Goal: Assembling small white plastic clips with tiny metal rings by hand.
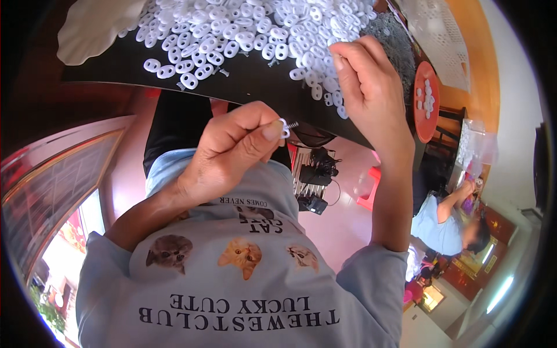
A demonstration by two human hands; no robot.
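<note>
Near the front edge of the dark table (116, 74), my left hand (229, 142) pinches a small white two-hole cord lock piece (284, 129) between thumb and forefinger. A thin metal spring (293, 124) sticks out from it to the right. My right hand (374, 84) is raised above the right side of the table, thumb and forefinger closed together. Whatever its fingertips may hold is too small to make out. A large heap of similar white two-hole pieces (232, 26) covers the table beyond my hands. A few loose springs (224, 72) lie along the near side of the heap.
A mass of grey springs (390, 43) lies beyond my right hand. A cream wavy-edged dish (96, 29) sits at the far left. On the right is a red plate (422, 124) with several white pieces. Another person (441, 223) works farther right, near a red stool (369, 188).
</note>
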